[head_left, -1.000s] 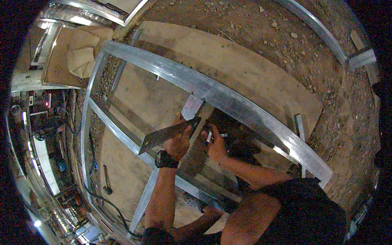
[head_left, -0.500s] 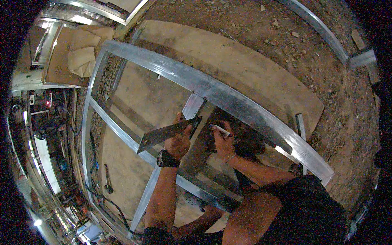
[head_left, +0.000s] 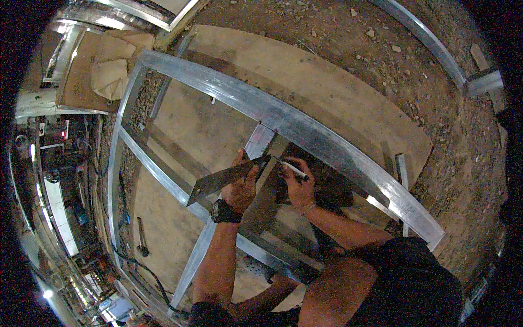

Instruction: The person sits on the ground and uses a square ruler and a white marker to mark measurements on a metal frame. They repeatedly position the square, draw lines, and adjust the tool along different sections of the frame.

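My left hand (head_left: pixel 239 188), with a dark watch on its wrist, is closed around a dark, flat metal square (head_left: pixel 215 184). The tool's long blade slants out to the left, and its other end lies over a short metal crossbar (head_left: pixel 258 140) of a silvery metal frame (head_left: pixel 207 82). Just right of it, my right hand (head_left: pixel 298 188) pinches a white marker with a dark rear end (head_left: pixel 294 169). The marker's tip points up and left, close to the square's right end. Whether the tip touches metal cannot be made out.
Beneath the frame lies a tan board (head_left: pixel 338 82) on stony dirt. A hammer-like tool (head_left: pixel 141 240) rests inside the frame at left, with a black cable (head_left: pixel 150 270) nearby. Another metal frame (head_left: pixel 430 43) lies at far right. Brown cardboard (head_left: pixel 109 76) is at upper left.
The marker has moved slightly up and left, bringing its tip nearer the square. The square's blade has shifted slightly right in my left hand.
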Available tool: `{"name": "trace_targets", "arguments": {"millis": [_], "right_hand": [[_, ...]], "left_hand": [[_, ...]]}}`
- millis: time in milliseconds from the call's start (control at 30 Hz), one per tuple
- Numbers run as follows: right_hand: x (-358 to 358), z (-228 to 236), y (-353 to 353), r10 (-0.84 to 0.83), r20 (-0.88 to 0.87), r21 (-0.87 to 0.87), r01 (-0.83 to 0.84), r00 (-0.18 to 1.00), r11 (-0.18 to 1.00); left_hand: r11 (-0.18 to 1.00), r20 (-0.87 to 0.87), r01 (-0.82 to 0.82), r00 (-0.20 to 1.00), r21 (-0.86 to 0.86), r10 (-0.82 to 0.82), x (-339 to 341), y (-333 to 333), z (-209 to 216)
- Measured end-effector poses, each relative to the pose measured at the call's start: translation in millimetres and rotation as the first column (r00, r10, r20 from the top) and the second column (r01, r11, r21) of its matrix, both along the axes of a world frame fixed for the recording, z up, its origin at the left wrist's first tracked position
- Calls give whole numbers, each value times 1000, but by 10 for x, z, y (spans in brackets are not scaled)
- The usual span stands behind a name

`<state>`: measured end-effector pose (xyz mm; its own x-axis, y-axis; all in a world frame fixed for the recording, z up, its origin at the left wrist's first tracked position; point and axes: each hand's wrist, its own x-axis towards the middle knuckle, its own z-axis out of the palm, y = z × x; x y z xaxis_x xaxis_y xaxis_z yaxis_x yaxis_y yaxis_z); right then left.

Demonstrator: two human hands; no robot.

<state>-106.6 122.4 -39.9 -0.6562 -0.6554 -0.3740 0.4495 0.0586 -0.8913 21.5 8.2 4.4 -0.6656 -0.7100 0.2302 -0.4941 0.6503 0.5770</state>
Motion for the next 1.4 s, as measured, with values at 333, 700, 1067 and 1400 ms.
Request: {"name": "trace_targets", "arguments": {"millis": [333,700,1067,1400], "right_hand": [[19,-93,-99,46,-166,-5,-48,985,999],[-42,35,-71,47,-75,-10,-47,996,999],[-11,18,-63,41,-38,-17,-42,998,999],[-56,149,-114,73,-209,0,-75,975,997]], "left_hand": [[998,-24,-11,1000,-65,10,12,-12,19],[975,153,-57,988,214,25,-8,-24,137],[971,99,22,994,239,-47,83,-71,32],[951,115,-41,993,306,6,91,-61,38]]}}
